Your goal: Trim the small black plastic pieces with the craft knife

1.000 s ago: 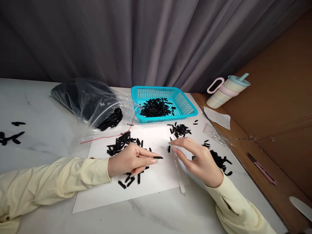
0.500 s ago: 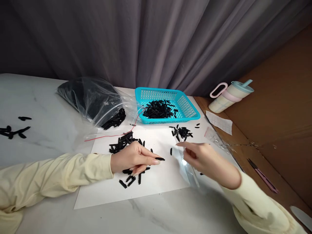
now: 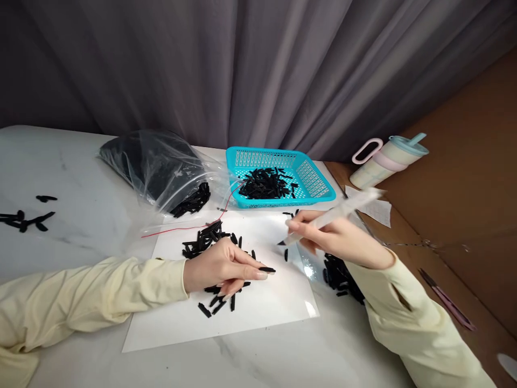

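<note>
Between the thumb and fingertips of my left hand [image 3: 226, 267] is a small black strip [image 3: 267, 269], its end sticking out to the right. The kind of strip cannot be made out. My right hand [image 3: 343, 240] grips a white pen [image 3: 343, 209] with a dark pointed tip. That tip points down and left, apart from the held strip. Loose black strips [image 3: 208, 234] lie around and beneath my left hand on a white sheet [image 3: 278, 307]. Another heap of them [image 3: 341, 277] is partly hidden by my right forearm.
A blue basket [image 3: 319, 202] with black strips stands at the back, beside a clear zip bag [image 3: 149, 167] of more. Several strips [image 3: 30, 221] lie far left. At the right are a tumbler [image 3: 377, 167], a paper slip [image 3: 379, 210] and pink-handled tweezers [image 3: 448, 302].
My right hand has moved up and now holds the pen raised and slanted; before, a pale stick showed beneath that hand. My left hand stays nearly still with its strip.
</note>
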### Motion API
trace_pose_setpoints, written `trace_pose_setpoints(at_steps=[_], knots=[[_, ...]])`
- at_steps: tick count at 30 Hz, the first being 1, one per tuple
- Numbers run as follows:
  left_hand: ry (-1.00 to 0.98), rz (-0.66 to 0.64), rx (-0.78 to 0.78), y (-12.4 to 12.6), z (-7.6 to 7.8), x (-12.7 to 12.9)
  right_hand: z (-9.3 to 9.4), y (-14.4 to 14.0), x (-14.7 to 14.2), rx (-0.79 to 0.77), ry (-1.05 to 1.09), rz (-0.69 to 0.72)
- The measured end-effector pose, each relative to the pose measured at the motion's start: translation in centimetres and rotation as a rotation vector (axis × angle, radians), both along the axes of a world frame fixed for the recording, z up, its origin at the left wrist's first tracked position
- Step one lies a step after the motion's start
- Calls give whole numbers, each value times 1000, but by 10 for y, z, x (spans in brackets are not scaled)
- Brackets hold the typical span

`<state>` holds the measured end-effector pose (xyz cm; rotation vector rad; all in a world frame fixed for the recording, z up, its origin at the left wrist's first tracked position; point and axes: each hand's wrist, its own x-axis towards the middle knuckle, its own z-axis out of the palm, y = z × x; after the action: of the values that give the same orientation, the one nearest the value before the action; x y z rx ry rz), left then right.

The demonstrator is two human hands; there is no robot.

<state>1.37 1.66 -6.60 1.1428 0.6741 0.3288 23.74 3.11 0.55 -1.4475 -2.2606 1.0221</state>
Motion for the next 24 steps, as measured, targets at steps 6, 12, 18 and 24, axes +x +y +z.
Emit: trace_pose_setpoints(at_steps=[6, 12, 18, 24], knots=[[49, 6, 34, 3, 6, 0, -30, 15, 2, -370, 164, 18], [135, 33, 224, -1, 31, -5, -39, 13, -1, -309, 137, 50], [179, 83, 391, -5, 43, -7, -6, 1, -1, -295, 270, -17], [183, 119, 658, -9, 50, -10, 31, -32, -8, -255, 521, -88]])
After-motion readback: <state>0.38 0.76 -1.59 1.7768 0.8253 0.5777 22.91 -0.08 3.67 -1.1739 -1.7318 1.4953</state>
